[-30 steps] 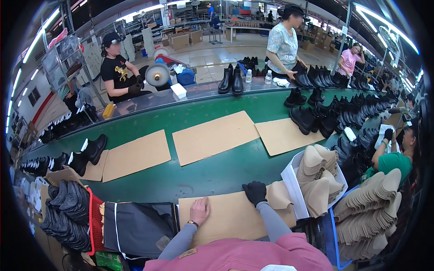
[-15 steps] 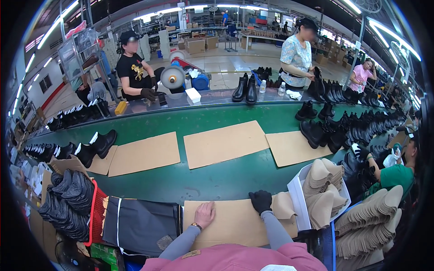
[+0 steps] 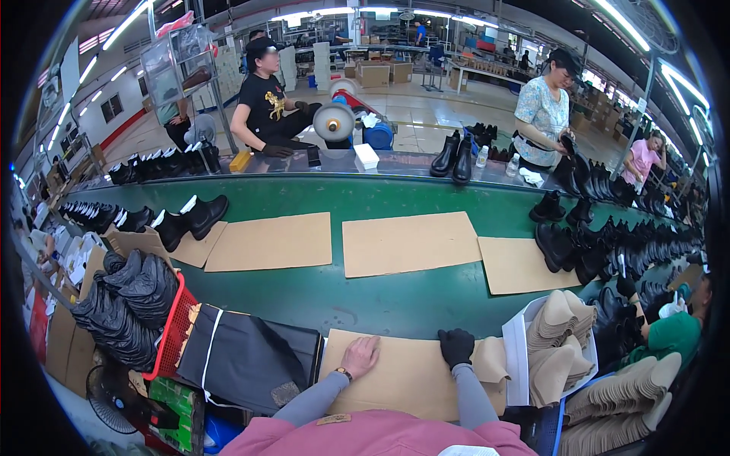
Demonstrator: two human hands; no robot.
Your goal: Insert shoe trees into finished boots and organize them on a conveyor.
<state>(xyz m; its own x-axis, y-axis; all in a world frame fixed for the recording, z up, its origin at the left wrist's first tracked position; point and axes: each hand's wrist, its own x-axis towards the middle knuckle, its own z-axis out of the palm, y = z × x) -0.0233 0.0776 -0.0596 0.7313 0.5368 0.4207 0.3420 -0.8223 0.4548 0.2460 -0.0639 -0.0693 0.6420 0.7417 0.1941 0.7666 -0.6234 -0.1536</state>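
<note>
In the head view, the whole scene has slid toward the right over the last second, as if the head had turned left, yet both hands keep their places on the cardboard sheet (image 3: 395,391), which lies just inside the near edge of the green tabletop (image 3: 296,292). The bare left hand (image 3: 360,356) rests by the sheet's far left corner, its fingers close together, slightly bent and pinching nothing. The gloved right hand (image 3: 457,348) lies over the far edge, knuckles up; whether its fingers are pressed together or curled under cannot be told. A brown curved insert (image 3: 490,357) sits on the far right corner, just beside a white box (image 3: 515,365). Nothing on the sheet looks altered, so the handling seems paused, with the sheet merely held down. Beyond the tabletop's far edge, a co-worker in a black T-shirt (image 3: 262,99) has brought a gloved hand (image 3: 276,150) onto the metal ledge (image 3: 334,159), and a co-worker in a patterned top (image 3: 541,114) has straightened up; neither touches this sheet.
</note>
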